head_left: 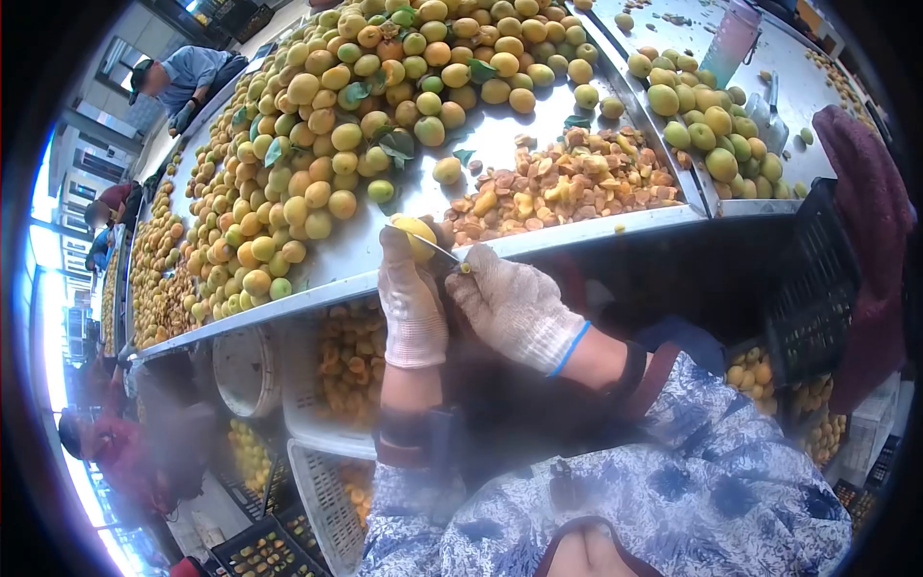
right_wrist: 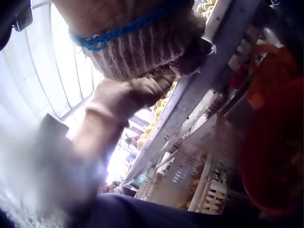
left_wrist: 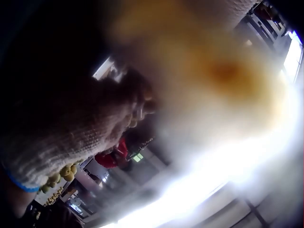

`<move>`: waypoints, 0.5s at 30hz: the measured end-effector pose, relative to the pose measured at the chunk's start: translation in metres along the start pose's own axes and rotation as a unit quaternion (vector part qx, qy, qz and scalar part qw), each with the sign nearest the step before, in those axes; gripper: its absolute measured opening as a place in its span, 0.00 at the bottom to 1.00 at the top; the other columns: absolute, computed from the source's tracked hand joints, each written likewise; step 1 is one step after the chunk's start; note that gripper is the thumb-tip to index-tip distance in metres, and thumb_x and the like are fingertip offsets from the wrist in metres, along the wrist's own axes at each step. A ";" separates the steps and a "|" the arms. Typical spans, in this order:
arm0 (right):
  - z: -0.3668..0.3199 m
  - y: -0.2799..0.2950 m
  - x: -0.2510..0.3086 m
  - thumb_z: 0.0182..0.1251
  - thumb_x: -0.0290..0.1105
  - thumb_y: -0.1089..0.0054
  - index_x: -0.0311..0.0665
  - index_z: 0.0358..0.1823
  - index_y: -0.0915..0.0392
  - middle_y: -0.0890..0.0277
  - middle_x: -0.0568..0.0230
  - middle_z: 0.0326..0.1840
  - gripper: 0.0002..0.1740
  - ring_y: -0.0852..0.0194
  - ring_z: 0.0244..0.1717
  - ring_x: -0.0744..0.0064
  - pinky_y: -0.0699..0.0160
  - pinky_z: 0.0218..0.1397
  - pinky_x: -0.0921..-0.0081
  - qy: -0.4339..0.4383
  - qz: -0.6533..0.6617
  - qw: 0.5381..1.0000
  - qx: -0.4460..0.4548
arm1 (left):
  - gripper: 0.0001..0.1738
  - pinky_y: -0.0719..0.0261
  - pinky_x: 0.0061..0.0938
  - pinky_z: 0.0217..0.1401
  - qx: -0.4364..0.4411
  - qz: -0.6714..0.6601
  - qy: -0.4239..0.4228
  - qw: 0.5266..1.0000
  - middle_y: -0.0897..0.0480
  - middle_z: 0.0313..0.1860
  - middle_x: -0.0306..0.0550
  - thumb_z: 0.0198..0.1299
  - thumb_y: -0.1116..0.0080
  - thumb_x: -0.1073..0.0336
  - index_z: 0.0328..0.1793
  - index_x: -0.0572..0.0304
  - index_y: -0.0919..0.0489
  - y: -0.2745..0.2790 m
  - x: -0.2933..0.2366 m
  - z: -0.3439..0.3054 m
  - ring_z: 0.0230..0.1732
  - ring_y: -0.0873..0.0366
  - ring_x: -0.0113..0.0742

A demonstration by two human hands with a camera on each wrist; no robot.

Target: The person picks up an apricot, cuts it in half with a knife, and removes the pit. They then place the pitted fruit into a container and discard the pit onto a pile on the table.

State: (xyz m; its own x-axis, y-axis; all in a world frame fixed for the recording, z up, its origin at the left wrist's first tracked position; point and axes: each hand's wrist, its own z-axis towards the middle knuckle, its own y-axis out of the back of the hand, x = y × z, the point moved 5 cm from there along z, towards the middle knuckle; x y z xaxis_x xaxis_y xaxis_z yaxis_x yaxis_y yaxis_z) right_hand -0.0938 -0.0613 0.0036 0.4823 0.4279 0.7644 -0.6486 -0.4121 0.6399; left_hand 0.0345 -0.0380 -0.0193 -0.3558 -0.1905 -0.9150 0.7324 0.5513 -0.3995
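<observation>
Both hands wear whitish knit gloves above the table's front edge. In the head view the left hand (head_left: 413, 303) grips a yellow fruit (head_left: 415, 237) at its fingertips. The right hand (head_left: 514, 303) holds a small knife by its yellow handle end (head_left: 465, 268), and the thin blade (head_left: 435, 246) reaches to the fruit. Close behind lies a heap of cut fruit pieces (head_left: 586, 183). The right wrist view shows the right glove (right_wrist: 137, 52) near the left glove (right_wrist: 126, 97); the fruit is hidden there. The left wrist view is mostly blurred, with the right glove (left_wrist: 71, 137) in shadow.
Whole fruit (head_left: 327, 125) is piled across the metal table (head_left: 332, 258). Beyond a divider are more fruit (head_left: 711, 120), a pink-green bottle (head_left: 731, 43) and a metal scoop (head_left: 769, 125). Below stand white crates (head_left: 322, 500), a bucket (head_left: 242, 370) and a black crate (head_left: 822, 274). People stand at left.
</observation>
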 end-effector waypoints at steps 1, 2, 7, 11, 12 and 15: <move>0.001 -0.002 -0.002 0.70 0.44 0.51 0.40 0.44 0.31 0.20 0.51 0.27 0.14 0.19 0.33 0.46 0.22 0.35 0.52 -0.017 -0.008 0.999 0.025 | 0.33 0.22 0.31 0.48 -0.011 0.012 -0.013 1.000 0.24 0.31 0.45 0.68 0.55 0.37 0.54 0.65 0.28 0.001 -0.001 -0.001 0.34 0.24 0.33; 0.001 -0.004 -0.003 0.70 0.44 0.51 0.40 0.44 0.31 0.20 0.51 0.27 0.14 0.19 0.33 0.46 0.22 0.35 0.52 -0.034 -0.015 0.998 0.050 | 0.33 0.22 0.31 0.48 -0.010 0.012 -0.014 1.000 0.24 0.31 0.45 0.68 0.55 0.37 0.54 0.65 0.28 0.002 -0.002 -0.002 0.34 0.24 0.33; -0.002 -0.008 0.002 0.70 0.44 0.50 0.40 0.44 0.31 0.20 0.52 0.28 0.15 0.18 0.33 0.48 0.21 0.35 0.53 0.022 -0.028 0.999 0.002 | 0.35 0.25 0.33 0.48 -0.008 -0.105 0.058 0.993 0.23 0.39 0.49 0.71 0.61 0.38 0.57 0.69 0.30 0.002 0.005 -0.012 0.39 0.25 0.36; 0.007 -0.007 -0.005 0.69 0.45 0.50 0.40 0.44 0.31 0.20 0.52 0.27 0.15 0.18 0.32 0.48 0.21 0.33 0.54 0.004 -0.059 0.998 0.006 | 0.33 0.27 0.30 0.53 0.008 -0.071 0.084 0.994 0.22 0.43 0.48 0.70 0.57 0.39 0.56 0.67 0.29 0.004 0.008 -0.004 0.44 0.24 0.37; 0.007 -0.006 -0.005 0.69 0.45 0.50 0.40 0.44 0.31 0.20 0.52 0.27 0.15 0.18 0.32 0.48 0.21 0.33 0.53 -0.001 -0.072 0.997 0.006 | 0.33 0.27 0.30 0.53 0.009 -0.073 0.084 0.994 0.22 0.43 0.48 0.70 0.57 0.39 0.56 0.67 0.29 0.002 0.008 -0.004 0.44 0.24 0.37; 0.005 -0.003 -0.005 0.69 0.45 0.50 0.40 0.42 0.31 0.21 0.51 0.26 0.16 0.18 0.31 0.48 0.21 0.32 0.53 -0.009 -0.069 0.998 0.005 | 0.36 0.27 0.28 0.51 0.027 0.194 -0.031 0.980 0.22 0.42 0.46 0.66 0.50 0.38 0.58 0.69 0.28 -0.004 -0.005 -0.008 0.44 0.25 0.34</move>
State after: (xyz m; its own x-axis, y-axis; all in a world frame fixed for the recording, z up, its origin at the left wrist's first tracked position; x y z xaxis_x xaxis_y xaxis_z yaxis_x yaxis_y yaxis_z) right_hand -0.0914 -0.0663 -0.0016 0.5764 0.4672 0.6704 -0.5696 -0.3585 0.7396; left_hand 0.0291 -0.0327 -0.0125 -0.0092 -0.0249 -0.9996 0.8360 0.5483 -0.0213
